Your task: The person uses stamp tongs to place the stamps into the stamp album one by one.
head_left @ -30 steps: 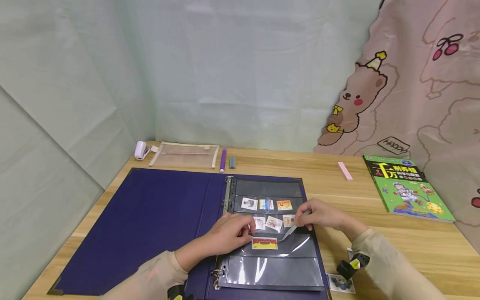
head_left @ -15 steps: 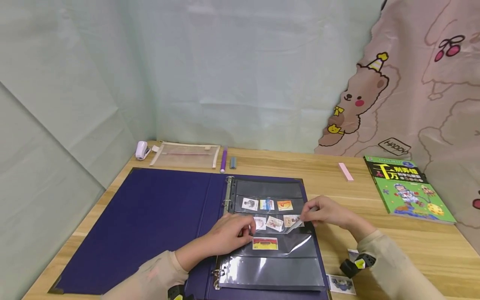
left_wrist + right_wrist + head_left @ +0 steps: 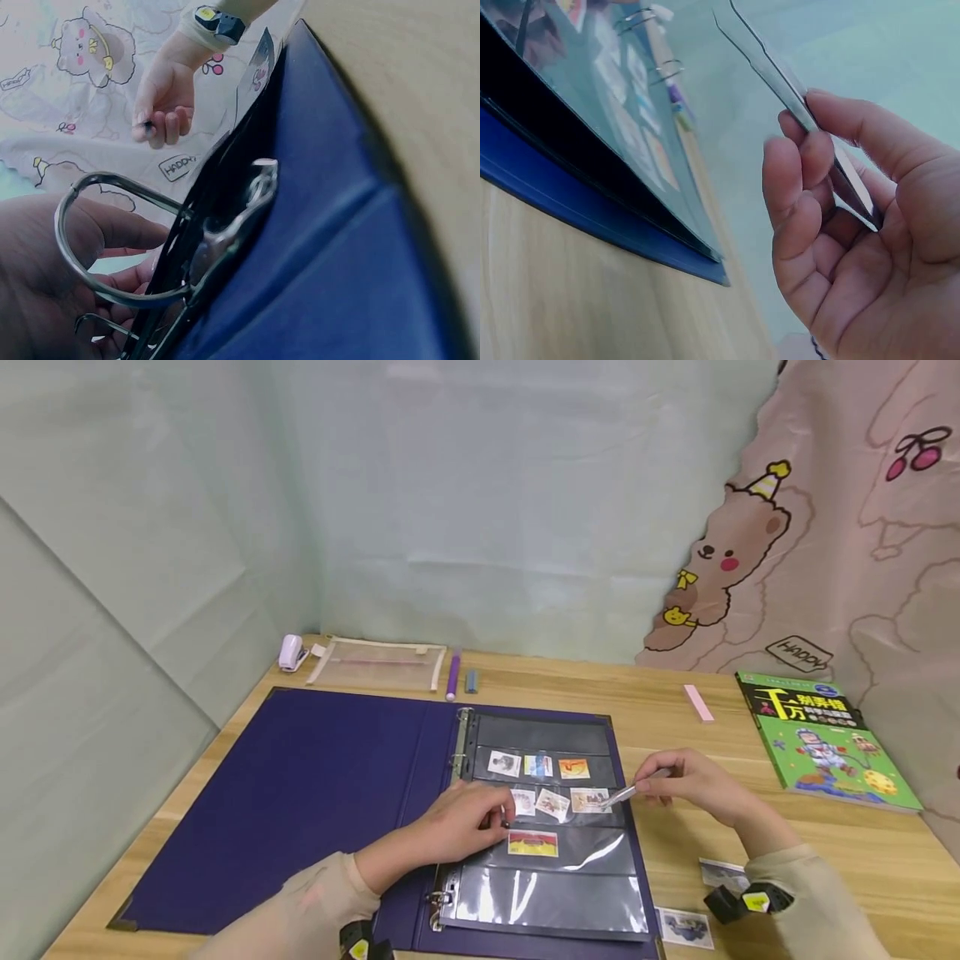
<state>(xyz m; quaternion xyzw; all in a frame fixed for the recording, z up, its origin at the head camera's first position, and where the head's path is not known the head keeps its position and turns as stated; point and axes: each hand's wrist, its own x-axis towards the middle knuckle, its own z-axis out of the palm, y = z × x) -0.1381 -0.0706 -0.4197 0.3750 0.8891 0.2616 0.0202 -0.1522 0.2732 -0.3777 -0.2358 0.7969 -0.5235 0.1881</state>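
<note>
A blue ring-binder stamp album (image 3: 337,777) lies spread on the table, with a black pocket page (image 3: 551,902) on its right side. Stamps sit in three of the page's rows, among them a red-and-yellow stamp (image 3: 533,843). My left hand (image 3: 465,822) rests at the page's ring side, thumb and curled fingers pinching at a pocket's edge by that stamp; their tips are partly hidden. In my right hand (image 3: 693,785) I hold silver bent-tip tweezers (image 3: 799,105). Their tips reach the rightmost stamp (image 3: 591,800) of the middle row; contact is unclear.
Two loose stamps lie right of the album, one a bluish stamp (image 3: 684,927). Behind it are a mesh zip pouch (image 3: 378,664), a purple marker (image 3: 453,675) and a small stapler (image 3: 291,653). A green book (image 3: 828,752) and pink strip (image 3: 698,702) lie right.
My right hand has drawn the tweezers up and to the right, from the lower pocket edge to the rightmost stamp, uncovering it. My left hand stays nearly still. The head view shifts slightly.
</note>
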